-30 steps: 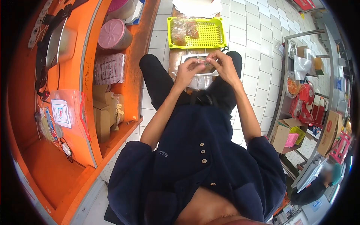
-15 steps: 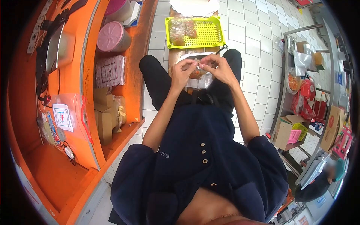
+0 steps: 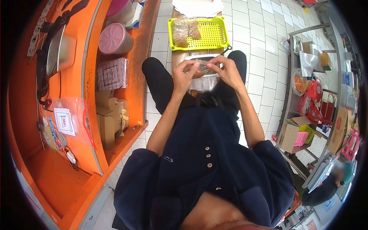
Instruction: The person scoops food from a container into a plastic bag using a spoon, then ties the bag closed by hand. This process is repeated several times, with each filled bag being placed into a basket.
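Between my knees, my left hand (image 3: 184,74) and my right hand (image 3: 225,71) pinch the two sides of the top edge of a small clear plastic bag (image 3: 202,68). Something orange-brown shows in or behind the bag; which of the two I cannot tell. Behind and below the hands is a white-rimmed container (image 3: 199,56), partly hidden by them. More clear plastic (image 3: 205,84) lies just below the hands. Beyond the container sits a yellow-green basket (image 3: 209,47) with filled clear bags (image 3: 186,33) at its left side.
An orange shelf unit (image 3: 90,76) on the left holds a pink-lidded tub (image 3: 114,38) and cardboard boxes (image 3: 106,126). White paper (image 3: 197,7) lies beyond the basket. Metal racks with goods (image 3: 303,92) stand at the right. Another person (image 3: 322,191) is at the lower right.
My hands have moved slightly apart, and the bag's top edge is now stretched flat between them, where before it was bunched at the fingertips.
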Tool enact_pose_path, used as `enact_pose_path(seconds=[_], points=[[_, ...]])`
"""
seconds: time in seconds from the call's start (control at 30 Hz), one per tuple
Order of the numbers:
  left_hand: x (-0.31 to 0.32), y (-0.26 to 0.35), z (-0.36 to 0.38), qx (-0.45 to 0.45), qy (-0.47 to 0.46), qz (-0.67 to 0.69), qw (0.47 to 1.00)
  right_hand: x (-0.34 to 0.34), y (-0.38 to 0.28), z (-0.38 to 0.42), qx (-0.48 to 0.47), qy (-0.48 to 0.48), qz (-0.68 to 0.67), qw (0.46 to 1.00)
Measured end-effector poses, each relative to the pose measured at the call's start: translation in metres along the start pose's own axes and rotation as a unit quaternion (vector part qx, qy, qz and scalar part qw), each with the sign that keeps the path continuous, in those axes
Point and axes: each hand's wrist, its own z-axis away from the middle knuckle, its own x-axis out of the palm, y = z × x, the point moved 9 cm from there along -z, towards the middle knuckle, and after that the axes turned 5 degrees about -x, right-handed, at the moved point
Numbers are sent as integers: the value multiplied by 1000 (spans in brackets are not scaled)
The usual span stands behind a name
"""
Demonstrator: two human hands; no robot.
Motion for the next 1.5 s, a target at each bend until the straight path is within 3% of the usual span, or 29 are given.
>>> enact_pose_path(seconds=[0.07,0.1,0.17,0.37,0.47,0.53,0.63,0.7,0.8,0.97,1.03,1.13,1.23,1.27,1.4,1.5], points=[[-5,-10,-1,-10,12,35,999,-4,0,0,-7,15,20,1000],[-4,-5,-1,-11,11,36,999,-6,-9,1,-57,34,39,997],[7,16,1,63,-33,-83,994,-5,-17,2,-108,52,59,991],[3,-3,0,33,-28,-84,996,-1,-32,1,-178,42,81,980],[7,-10,-2,12,-51,-4,999,-3,-31,-4,-162,13,103,981],[11,-16,-6,-1,-73,-21,997,-3,-6,-9,-10,-15,-54,998],[9,-21,-10,-8,-105,-90,990,-15,-11,-29,-86,27,-26,996],[-12,-22,-8,-14,-16,-68,997,-20,3,-48,-52,25,-62,996],[-47,-43,-8,-5,11,-59,998,-39,31,-99,-56,95,9,994],[-94,-51,9,-22,64,-57,996,-11,90,-199,-4,43,-45,998],[-101,-62,15,-30,71,-48,996,5,139,-236,27,71,61,995],[-110,-71,26,-42,88,-38,995,13,168,-250,35,147,79,985],[-116,-82,36,-58,101,-34,993,11,182,-252,92,114,193,970],[-117,-87,38,-63,102,-13,993,17,192,-254,124,87,103,983],[-116,-95,38,-71,91,14,993,20,182,-247,156,95,44,982],[-118,-96,33,-67,84,11,994,36,177,-247,195,21,9,981]])
